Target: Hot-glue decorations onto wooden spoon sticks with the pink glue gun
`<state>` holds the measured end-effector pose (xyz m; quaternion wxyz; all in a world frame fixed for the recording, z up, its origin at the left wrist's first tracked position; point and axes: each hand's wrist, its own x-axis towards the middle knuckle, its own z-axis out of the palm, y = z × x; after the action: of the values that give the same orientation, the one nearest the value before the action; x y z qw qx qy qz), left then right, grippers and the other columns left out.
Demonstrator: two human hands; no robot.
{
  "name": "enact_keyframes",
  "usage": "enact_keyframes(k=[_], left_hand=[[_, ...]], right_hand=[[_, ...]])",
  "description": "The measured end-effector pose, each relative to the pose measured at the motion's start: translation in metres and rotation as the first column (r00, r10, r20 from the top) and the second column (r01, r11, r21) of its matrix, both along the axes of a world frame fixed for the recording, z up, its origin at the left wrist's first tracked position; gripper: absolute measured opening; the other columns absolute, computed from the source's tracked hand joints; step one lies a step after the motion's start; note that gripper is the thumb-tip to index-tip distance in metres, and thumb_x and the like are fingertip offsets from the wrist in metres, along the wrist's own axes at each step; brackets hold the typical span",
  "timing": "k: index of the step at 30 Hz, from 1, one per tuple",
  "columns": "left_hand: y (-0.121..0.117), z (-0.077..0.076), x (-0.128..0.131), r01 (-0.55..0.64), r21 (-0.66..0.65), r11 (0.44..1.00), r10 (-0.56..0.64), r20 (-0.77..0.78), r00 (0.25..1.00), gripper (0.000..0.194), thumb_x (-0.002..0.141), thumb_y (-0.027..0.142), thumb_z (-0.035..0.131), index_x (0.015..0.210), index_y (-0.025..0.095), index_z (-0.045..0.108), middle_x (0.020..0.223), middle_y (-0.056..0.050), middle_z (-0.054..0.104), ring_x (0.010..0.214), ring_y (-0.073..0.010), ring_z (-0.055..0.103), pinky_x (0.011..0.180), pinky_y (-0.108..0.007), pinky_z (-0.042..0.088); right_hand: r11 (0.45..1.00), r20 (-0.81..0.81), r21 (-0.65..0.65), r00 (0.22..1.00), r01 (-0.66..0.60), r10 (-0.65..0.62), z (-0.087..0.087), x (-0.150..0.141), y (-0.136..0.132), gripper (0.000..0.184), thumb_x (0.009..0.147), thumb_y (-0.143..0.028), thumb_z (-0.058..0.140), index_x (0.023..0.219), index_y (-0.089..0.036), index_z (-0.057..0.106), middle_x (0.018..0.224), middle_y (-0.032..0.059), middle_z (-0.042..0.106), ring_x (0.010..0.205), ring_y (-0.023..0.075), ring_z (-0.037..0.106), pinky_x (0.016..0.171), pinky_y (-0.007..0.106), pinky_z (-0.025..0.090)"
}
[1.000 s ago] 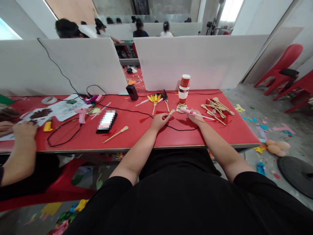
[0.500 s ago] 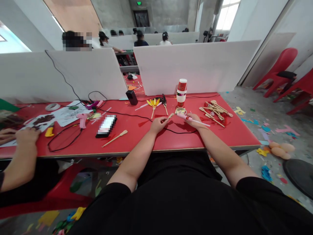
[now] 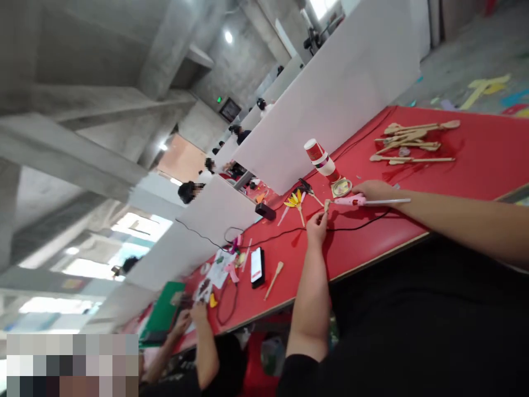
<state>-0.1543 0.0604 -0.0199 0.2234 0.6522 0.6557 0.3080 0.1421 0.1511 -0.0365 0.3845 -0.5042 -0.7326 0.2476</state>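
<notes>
My right hand (image 3: 375,191) is closed on a pink hot glue gun (image 3: 349,200), with a long clear glue stick (image 3: 390,201) poking out of its back. Its nozzle points at a small beige wooden piece (image 3: 327,205), close to or touching it. My left hand (image 3: 316,227) pinches this piece; the fingers hide its lower part. Just beyond the hands lie a yellow feather-like fan piece (image 3: 295,199) on a stick and a black one (image 3: 308,186). A round tape-like ring (image 3: 341,187) is close to the glue gun.
A stack of paper cups (image 3: 322,160) stands behind the ring. Several wooden sticks (image 3: 413,138) lie piled at the right, and a single wooden stick (image 3: 273,280) near a phone (image 3: 257,266). A black cable (image 3: 351,229) crosses the red table. A co-worker's hands (image 3: 192,317) are at the left.
The head view has tilted and swung left, so the table slants and the ceiling shows. Both hands keep their hold on the glue gun and wooden piece.
</notes>
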Motion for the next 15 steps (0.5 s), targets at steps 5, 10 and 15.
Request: enact_keyframes(k=[5, 10, 15], left_hand=[[-0.001, -0.003, 0.003, -0.023, 0.033, 0.999, 0.017, 0.174, 0.985, 0.027, 0.104, 0.04, 0.076, 0.111, 0.018, 0.09, 0.1, -0.009, 0.088, 0.089, -0.0238, 0.077, 0.086, -0.035, 0.061], [-0.002, -0.005, 0.003, 0.011, 0.126, 0.992, -0.037, 0.206, 0.978, 0.028, 0.104, 0.038, 0.075, 0.112, 0.017, 0.091, 0.1, -0.009, 0.089, 0.09, -0.0241, 0.076, 0.087, -0.035, 0.057], [0.0, -0.012, 0.0, -0.023, 0.203, 0.979, -0.023, 0.218, 0.976, 0.031, 0.104, 0.04, 0.076, 0.116, 0.015, 0.09, 0.105, -0.011, 0.091, 0.089, -0.0225, 0.077, 0.085, -0.033, 0.058]], right_hand=[[0.989, 0.143, -0.071, 0.98, -0.129, 0.138, 0.021, 0.006, -0.012, 0.013, 0.075, -0.027, 0.095, 0.084, -0.024, 0.086, 0.077, 0.0078, 0.079, 0.076, 0.0262, 0.067, 0.076, 0.035, 0.042], [0.972, 0.238, -0.103, 0.943, -0.213, 0.232, 0.038, 0.014, -0.024, 0.013, 0.091, -0.03, 0.081, 0.097, -0.019, 0.084, 0.082, 0.0041, 0.077, 0.081, 0.0216, 0.064, 0.075, 0.031, 0.04], [0.973, 0.101, -0.162, 0.978, -0.164, 0.182, 0.041, 0.01, -0.03, 0.024, 0.1, -0.035, 0.076, 0.082, -0.021, 0.068, 0.074, 0.0008, 0.063, 0.077, 0.0177, 0.054, 0.071, 0.03, 0.039]])
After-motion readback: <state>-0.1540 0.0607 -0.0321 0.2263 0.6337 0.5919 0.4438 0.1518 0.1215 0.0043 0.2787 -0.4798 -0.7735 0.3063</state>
